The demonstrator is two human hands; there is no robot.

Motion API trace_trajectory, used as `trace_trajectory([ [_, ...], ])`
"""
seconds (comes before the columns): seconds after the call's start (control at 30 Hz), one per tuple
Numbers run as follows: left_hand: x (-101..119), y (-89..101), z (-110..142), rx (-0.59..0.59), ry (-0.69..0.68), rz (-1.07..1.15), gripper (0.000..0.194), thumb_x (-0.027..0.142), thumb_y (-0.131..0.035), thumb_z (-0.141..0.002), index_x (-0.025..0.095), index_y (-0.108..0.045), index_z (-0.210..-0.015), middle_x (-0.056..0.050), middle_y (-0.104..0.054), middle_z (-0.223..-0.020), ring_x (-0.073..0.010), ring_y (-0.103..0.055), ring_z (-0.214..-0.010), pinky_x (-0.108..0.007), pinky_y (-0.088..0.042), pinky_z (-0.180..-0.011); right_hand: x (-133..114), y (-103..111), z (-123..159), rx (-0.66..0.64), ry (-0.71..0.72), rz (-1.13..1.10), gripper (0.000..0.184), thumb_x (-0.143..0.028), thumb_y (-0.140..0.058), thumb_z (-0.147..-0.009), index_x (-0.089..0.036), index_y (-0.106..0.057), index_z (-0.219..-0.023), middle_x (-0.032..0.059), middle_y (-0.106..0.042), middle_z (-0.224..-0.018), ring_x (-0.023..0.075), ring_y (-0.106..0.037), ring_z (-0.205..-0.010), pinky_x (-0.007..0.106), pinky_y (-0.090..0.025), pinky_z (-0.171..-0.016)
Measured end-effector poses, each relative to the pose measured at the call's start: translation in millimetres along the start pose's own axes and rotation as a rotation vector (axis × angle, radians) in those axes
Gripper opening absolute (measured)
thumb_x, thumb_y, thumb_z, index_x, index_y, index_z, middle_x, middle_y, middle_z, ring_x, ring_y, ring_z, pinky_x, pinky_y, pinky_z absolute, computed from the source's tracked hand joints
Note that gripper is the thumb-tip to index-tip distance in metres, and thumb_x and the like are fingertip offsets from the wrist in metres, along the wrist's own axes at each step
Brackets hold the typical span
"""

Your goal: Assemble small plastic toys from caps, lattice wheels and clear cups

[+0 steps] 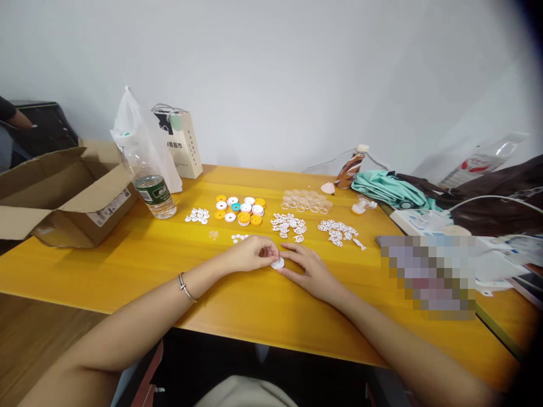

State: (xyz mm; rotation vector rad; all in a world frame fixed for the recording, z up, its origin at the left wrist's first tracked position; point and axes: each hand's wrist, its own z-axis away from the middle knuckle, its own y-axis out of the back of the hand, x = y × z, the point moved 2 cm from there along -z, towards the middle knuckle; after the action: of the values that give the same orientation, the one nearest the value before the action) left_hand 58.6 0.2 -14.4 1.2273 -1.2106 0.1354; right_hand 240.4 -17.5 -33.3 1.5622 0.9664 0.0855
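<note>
A small white disc (278, 263) lies low over the table between my two hands. My left hand (250, 254) is closed, with thumb and forefinger pinched at the disc's upper side. Thumb and forefinger of my right hand (311, 272) bracket the disc from the right, the thumb touching its edge. Just beyond my left hand lie several small white pieces (240, 238) and tiny clear rings (213, 234). White openwork parts (289, 225) form a pile past my right hand, with a second pile of white openwork parts (337, 230) further right.
Orange, white and teal wheel-like rings (240, 207), white knobs (197, 215) and clear cups (306, 199) are grouped further back. A water bottle (153, 195) and cardboard box (102, 209) stand left. A brown-labelled bottle (351, 168), green cloth (390, 188) and power strip (418, 221) are right.
</note>
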Motion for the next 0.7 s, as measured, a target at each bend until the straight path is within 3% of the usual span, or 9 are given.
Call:
trace_trajectory([
  [0.37, -1, -2.8, 0, 0.033, -0.018, -0.053, 0.011, 0.021, -0.052, -0.079, 0.014, -0.060, -0.081, -0.002, -0.061, -0.073, -0.0095, -0.053, -0.063, -0.019, -0.040, -0.058, 2, -3, 0, 0.031, 0.022, 0.008, 0.029, -0.040, -0.050, -0.083, -0.031, -0.058, -0.110, 0.0053, -0.052, -0.124, 0.0241, -0.050, -0.113, 0.046, -0.038, -0.096],
  [0.7, 8, 3.0, 6, 0.082, -0.100, -0.209, 0.018, 0.024, -0.046, -0.086, 0.017, -0.062, -0.089, -0.004, -0.062, -0.085, -0.0128, -0.055, -0.076, -0.023, -0.041, -0.068, 0, -1, 1, 0.030, 0.016, 0.002, 0.031, -0.040, -0.050, -0.084, -0.031, -0.056, -0.112, 0.0045, -0.052, -0.124, 0.0237, -0.049, -0.114, 0.045, -0.039, -0.095],
])
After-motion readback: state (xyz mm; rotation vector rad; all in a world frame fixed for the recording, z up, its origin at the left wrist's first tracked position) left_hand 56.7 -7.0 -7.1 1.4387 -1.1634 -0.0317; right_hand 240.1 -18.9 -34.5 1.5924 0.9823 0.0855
